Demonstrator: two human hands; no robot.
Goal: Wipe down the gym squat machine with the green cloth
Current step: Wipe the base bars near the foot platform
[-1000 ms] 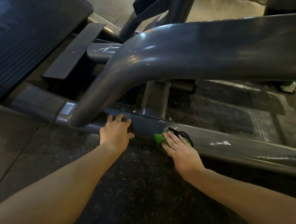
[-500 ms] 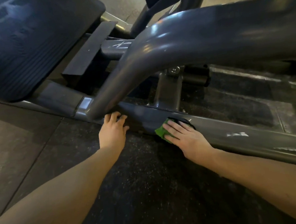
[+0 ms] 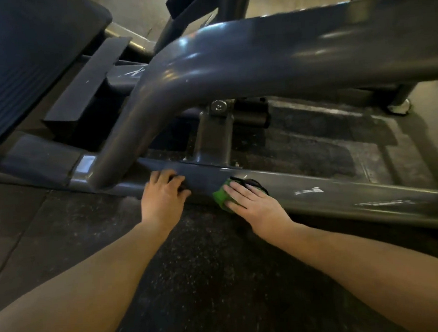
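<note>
While you're crouched low, your right hand (image 3: 251,202) lies flat w/ straight fingers on the cloth (image 3: 221,195), pressing it against the near face of the rail (image 3: 343,196). Nothing is clenched; the palm does the work, which suits a wipe along a long flat face. The cloth is bunched under the fingers, w/ green showing only on the thumb side.

Your left hand (image 3: 163,195) sits just beside it on the same rail, fingers bent over the top edge. That's prob. a bracing grip, so you can lean in w/o tipping. The big tube (image 3: 232,67) arches over both hands and meets the rail just beyond the left one, which leaves tight room there.

Hard to make out:
- a dark bit at your right fingertips; strap, cloth trim or machine part, can't say
- left fingertips, lost in shadow
- the rail's far side & underside
- the pad (image 3: 27,62), cut off at the frame edge past your left hand

White scuffs mark the rail beyond your right hand; dirt or chipped paint, can't tell.
</note>
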